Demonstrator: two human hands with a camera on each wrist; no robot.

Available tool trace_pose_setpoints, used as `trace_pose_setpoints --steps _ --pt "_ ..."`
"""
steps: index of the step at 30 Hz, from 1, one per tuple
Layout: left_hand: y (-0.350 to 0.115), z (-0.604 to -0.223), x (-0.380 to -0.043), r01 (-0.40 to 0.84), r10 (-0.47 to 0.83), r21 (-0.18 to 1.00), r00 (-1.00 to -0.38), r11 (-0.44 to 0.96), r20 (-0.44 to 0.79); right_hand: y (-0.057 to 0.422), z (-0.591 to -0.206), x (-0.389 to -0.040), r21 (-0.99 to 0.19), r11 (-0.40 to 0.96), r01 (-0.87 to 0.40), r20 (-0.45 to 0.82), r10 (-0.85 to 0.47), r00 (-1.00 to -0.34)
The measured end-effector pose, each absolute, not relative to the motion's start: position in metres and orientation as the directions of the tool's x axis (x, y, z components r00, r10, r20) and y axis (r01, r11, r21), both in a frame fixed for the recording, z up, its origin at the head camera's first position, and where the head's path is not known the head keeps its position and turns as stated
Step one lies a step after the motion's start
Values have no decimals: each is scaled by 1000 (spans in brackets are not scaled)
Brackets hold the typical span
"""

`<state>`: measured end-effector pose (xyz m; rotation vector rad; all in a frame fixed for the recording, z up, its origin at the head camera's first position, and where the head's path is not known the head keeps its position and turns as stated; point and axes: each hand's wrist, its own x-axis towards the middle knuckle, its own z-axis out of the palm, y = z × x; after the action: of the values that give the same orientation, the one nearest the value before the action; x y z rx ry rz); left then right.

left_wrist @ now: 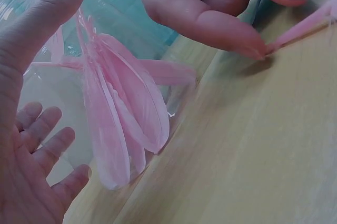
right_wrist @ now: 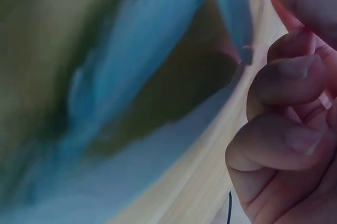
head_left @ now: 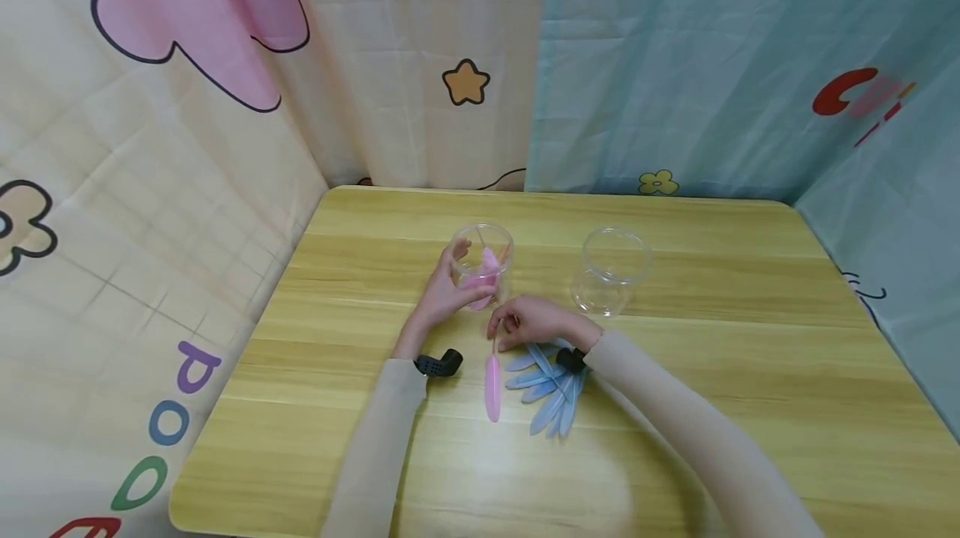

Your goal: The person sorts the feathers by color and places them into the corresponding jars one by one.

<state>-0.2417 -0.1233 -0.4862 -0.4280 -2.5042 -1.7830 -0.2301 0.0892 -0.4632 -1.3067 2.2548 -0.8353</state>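
Note:
A clear plastic cup (head_left: 498,284) holding several pink feathers (left_wrist: 131,98) stands near the table's middle. My left hand (head_left: 447,288) grips this cup from its left side, thumb on the near side and fingers round the back. My right hand (head_left: 534,321) is low over the table to the right of the cup, its rear fingers bent in. Its index fingertip is right at the quill end of a single pink feather (head_left: 492,389) lying on the wood, while the thumb stands apart from it. Under the right wrist a pile of blue feathers (head_left: 551,392) is spread.
A second clear cup (head_left: 611,275) stands upright to the right of the first. The wooden table (head_left: 750,313) is bordered by printed curtains (head_left: 405,37) at the back and sides. Black wrist bands (head_left: 442,364) sit on both arms.

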Motion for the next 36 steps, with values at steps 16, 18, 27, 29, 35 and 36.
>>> trace_pose_setpoints --steps 16,18,27,29,35,36 --pt "-124 -484 -243 256 205 928 -957 271 204 88 -460 -238 -694 436 -572 -262 -894 -363" --pt "-124 -484 -242 252 206 930 -958 268 200 87 -459 -237 -665 451 -595 -293 -891 -348" --pt "-124 -488 -242 239 210 933 -960 268 186 84 -450 -230 -527 486 -697 -376 -869 -322" --pt "-124 -488 -242 240 210 933 -960 269 186 85 -448 -228 -539 482 -691 -375 -872 -315" --pt "-124 -487 -241 246 210 930 -959 273 192 100 -439 -228 -742 380 -552 -262 -923 -282" --pt "-124 -486 -241 246 210 929 -959 276 192 104 -435 -228 -780 353 -516 -236 -930 -281"
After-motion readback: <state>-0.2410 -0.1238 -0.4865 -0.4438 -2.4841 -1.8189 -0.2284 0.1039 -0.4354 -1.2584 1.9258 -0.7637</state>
